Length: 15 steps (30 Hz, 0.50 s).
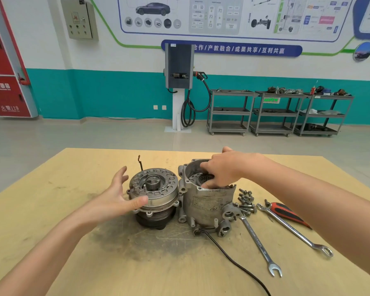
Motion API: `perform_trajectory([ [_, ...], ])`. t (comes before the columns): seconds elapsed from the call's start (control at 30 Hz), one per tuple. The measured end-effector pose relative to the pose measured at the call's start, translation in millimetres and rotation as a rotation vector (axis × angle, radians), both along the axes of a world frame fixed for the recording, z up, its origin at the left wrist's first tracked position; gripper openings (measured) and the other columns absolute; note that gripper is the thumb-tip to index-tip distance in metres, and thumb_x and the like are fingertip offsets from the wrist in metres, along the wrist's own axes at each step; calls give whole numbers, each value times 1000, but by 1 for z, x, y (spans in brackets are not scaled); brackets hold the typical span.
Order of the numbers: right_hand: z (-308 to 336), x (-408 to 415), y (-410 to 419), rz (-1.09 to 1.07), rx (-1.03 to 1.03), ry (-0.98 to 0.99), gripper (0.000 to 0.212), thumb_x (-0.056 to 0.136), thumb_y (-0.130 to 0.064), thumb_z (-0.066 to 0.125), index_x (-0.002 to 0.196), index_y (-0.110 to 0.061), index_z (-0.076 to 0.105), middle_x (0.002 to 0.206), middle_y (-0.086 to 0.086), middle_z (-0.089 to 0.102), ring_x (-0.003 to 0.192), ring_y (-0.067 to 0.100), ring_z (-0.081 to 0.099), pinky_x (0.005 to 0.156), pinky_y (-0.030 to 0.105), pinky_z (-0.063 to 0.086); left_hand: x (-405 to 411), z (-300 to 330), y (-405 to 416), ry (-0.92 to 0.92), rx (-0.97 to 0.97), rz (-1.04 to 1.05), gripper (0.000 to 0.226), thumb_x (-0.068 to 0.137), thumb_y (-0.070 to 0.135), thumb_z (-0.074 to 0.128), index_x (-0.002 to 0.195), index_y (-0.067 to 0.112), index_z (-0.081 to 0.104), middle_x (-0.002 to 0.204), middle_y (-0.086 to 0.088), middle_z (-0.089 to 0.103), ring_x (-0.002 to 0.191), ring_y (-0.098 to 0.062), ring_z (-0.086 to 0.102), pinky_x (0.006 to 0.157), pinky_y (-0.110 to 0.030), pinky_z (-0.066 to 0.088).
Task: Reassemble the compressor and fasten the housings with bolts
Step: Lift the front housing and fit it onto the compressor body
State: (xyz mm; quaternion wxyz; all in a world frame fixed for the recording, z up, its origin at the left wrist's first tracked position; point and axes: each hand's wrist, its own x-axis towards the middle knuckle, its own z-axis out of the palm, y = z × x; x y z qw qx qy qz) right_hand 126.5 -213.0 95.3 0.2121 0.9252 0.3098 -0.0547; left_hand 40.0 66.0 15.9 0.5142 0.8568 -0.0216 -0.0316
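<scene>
Two compressor halves stand side by side on a wooden table (94, 263). The left one is a round scroll plate assembly (156, 195) with a ring of holes and a central hub. The right one is a hollow aluminium housing (203, 207) with a worn label. My left hand (118, 195) is spread open beside the scroll plate, thumb touching its front rim. My right hand (222, 169) reaches down into the housing's open top, fingers curled around a dark part inside (204, 178), mostly hidden. Several bolts (246, 201) lie right of the housing.
Two combination wrenches (259, 244) (295, 229) and a red-handled screwdriver (286, 213) lie on the right of the table. A black cable (233, 261) runs from the housing toward the near edge. Beyond the table are a charging post and metal carts.
</scene>
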Motion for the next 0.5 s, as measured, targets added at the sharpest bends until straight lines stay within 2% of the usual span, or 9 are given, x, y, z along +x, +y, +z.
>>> perform_trajectory([
  [0.07,8,-1,4,25,135,-23,55,91,-67,43,118,-20,49,100,-3,58,90,20,52,99,45,30,0,-7,-1,20,-23,-14,169,21,85,78,155,35,-11,165,6,7,131,3,21,106,-23,24],
  [0.13,13,0,9,105,344,-70,29,98,-41,50,120,-21,46,107,-1,59,95,22,54,97,44,33,4,-17,-1,22,-48,-3,167,27,78,84,155,31,-11,164,4,11,132,3,22,108,-21,23],
  [0.17,14,0,14,150,423,-93,20,100,-25,48,119,-22,44,104,-1,58,92,23,53,95,44,34,7,-23,-1,19,-60,0,160,35,69,88,156,29,-10,163,4,14,130,4,27,105,-15,25],
  [0.23,15,-4,28,209,507,-95,23,97,-8,43,116,-22,44,87,-8,50,82,21,47,89,41,34,12,-34,-3,14,-110,-19,146,50,45,90,156,25,-8,160,4,19,116,14,38,88,3,30],
  [0.27,14,-6,36,223,524,-78,23,97,-7,42,115,-22,44,81,-12,44,78,19,44,86,40,33,14,-39,-3,12,-140,-29,145,53,38,93,157,23,-7,158,4,23,111,18,41,80,8,31],
  [0.33,12,-10,51,238,546,-39,22,96,-10,45,114,-22,45,82,-14,43,77,15,43,89,40,33,17,-46,-2,4,-203,-45,149,48,41,98,156,21,-3,150,10,35,109,23,46,78,7,35],
  [0.4,12,-13,65,237,571,38,21,97,-20,50,118,-23,47,99,-7,52,85,13,46,95,43,37,18,-51,-1,-6,-229,-72,152,38,46,95,154,23,0,136,22,41,106,29,47,85,4,37],
  [0.43,11,-14,73,232,556,86,28,97,-29,54,123,-23,46,111,-3,54,93,14,49,98,44,38,18,-54,-1,-2,-225,-89,151,39,46,93,153,25,-4,134,26,40,108,29,46,92,1,36],
  [0.5,7,-16,90,191,442,152,60,89,-53,60,138,-26,37,135,3,46,116,22,49,105,47,36,17,-61,-5,19,-226,-93,152,45,41,89,150,32,-19,138,25,41,116,23,46,110,-15,31],
])
